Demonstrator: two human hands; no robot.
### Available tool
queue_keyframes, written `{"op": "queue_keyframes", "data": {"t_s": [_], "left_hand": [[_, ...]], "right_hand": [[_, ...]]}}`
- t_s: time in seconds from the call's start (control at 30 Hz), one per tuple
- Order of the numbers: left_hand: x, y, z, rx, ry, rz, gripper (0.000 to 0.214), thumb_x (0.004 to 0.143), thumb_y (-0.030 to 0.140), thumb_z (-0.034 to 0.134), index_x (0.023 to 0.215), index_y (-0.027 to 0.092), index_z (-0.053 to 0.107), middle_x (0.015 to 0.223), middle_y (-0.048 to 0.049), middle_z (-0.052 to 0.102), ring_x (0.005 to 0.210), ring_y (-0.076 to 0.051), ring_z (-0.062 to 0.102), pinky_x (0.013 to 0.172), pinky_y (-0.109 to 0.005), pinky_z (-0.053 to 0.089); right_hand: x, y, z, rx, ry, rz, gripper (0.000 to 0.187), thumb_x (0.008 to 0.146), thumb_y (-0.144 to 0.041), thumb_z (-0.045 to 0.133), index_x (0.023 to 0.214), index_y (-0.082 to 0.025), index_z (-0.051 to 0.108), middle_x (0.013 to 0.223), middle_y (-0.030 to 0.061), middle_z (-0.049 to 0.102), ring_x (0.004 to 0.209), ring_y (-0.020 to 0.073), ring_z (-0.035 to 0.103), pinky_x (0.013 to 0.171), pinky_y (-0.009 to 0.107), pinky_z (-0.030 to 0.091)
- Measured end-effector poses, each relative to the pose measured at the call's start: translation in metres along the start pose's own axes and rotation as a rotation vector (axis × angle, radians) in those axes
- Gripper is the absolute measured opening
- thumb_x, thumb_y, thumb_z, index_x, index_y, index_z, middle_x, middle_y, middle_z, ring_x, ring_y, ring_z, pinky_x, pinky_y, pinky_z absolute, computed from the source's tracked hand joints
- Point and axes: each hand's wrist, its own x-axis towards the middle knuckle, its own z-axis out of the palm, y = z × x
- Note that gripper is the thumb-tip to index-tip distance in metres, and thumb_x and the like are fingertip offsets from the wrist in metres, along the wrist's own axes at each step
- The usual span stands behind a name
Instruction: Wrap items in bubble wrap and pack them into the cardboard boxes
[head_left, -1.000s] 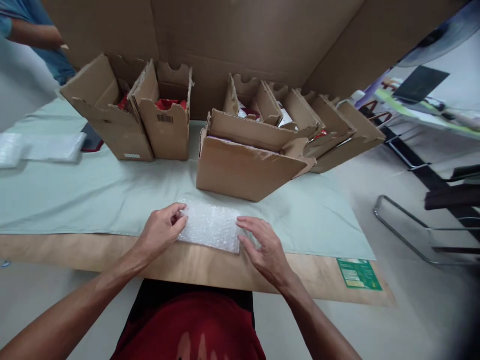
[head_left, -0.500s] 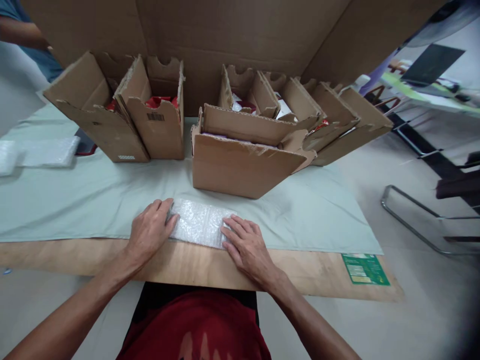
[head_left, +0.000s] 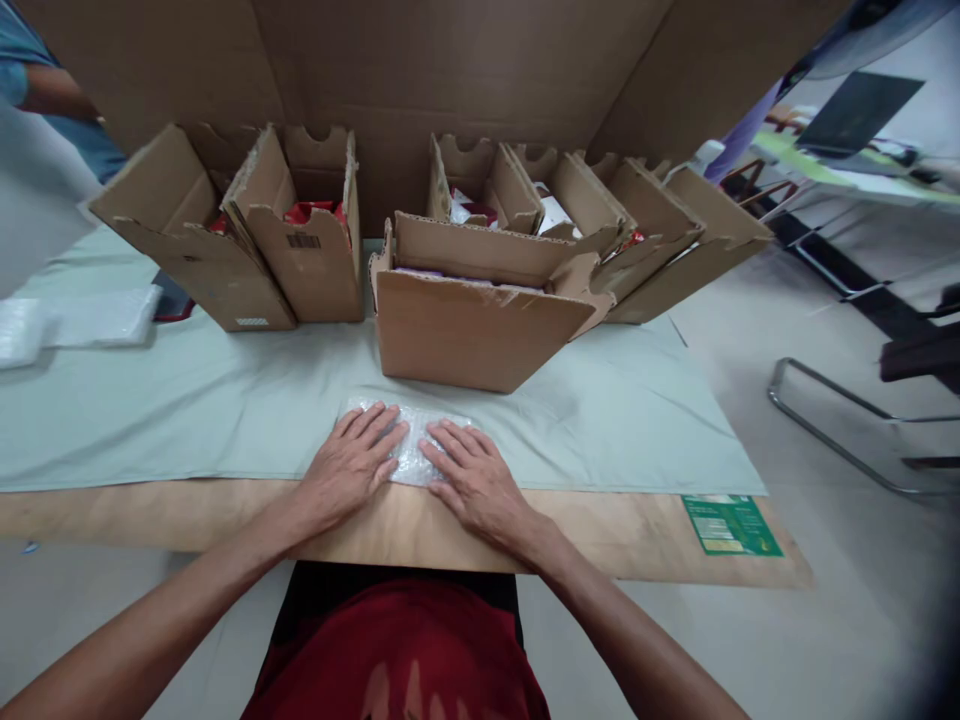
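A small bubble-wrap packet (head_left: 414, 437) lies on the pale green cloth (head_left: 187, 400) near the table's front edge. My left hand (head_left: 352, 462) rests flat on its left half, fingers stretched out. My right hand (head_left: 469, 478) lies flat on its right half, fingers spread. Both palms press down on the packet and cover most of it. Just behind it stands an open cardboard box (head_left: 480, 315).
Several open cardboard boxes (head_left: 300, 240) line the back of the table, some with red items inside. More bubble wrap (head_left: 97, 318) lies at the far left. Another person's arm (head_left: 45, 90) shows at the top left. A green label (head_left: 731, 525) sits on the wooden table edge.
Both hands slid inward from the packet's ends onto its top and now lie flat side by side on it.
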Motion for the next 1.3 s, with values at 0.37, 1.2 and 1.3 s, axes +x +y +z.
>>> {"op": "queue_keyframes", "data": {"t_s": [0.37, 1.2, 1.3], "left_hand": [[-0.016, -0.035, -0.039, -0.051, 0.044, -0.52, 0.04, 0.094, 0.046, 0.053, 0.114, 0.016, 0.071, 0.105, -0.0161, 0.071, 0.099, -0.034, 0.067, 0.089, -0.049, 0.053], [-0.033, 0.021, -0.063, -1.379, 0.297, -0.843, 0.091, 0.082, 0.037, 0.076, 0.159, 0.025, 0.03, 0.069, 0.0076, 0.054, 0.062, -0.011, 0.052, 0.062, -0.023, 0.044], [-0.027, 0.021, -0.074, -1.406, 0.332, -0.803, 0.083, 0.086, 0.039, 0.073, 0.158, 0.027, 0.034, 0.06, 0.0101, 0.044, 0.052, -0.008, 0.039, 0.051, -0.019, 0.032]], "right_hand": [[-0.029, 0.029, -0.013, 0.027, 0.288, 0.414, 0.024, 0.097, -0.038, 0.059, 0.097, -0.018, 0.072, 0.138, 0.019, 0.065, 0.137, 0.0398, 0.051, 0.101, 0.059, 0.047], [-0.03, -0.006, -0.045, 1.132, 0.469, 0.609, 0.061, 0.091, -0.036, 0.066, 0.146, -0.023, 0.043, 0.064, -0.0093, 0.048, 0.055, 0.0114, 0.049, 0.052, 0.024, 0.043], [-0.028, 0.001, -0.057, 1.247, 0.392, 0.618, 0.059, 0.09, -0.039, 0.068, 0.143, -0.023, 0.048, 0.06, -0.0103, 0.046, 0.053, 0.0111, 0.046, 0.051, 0.023, 0.044]]}}
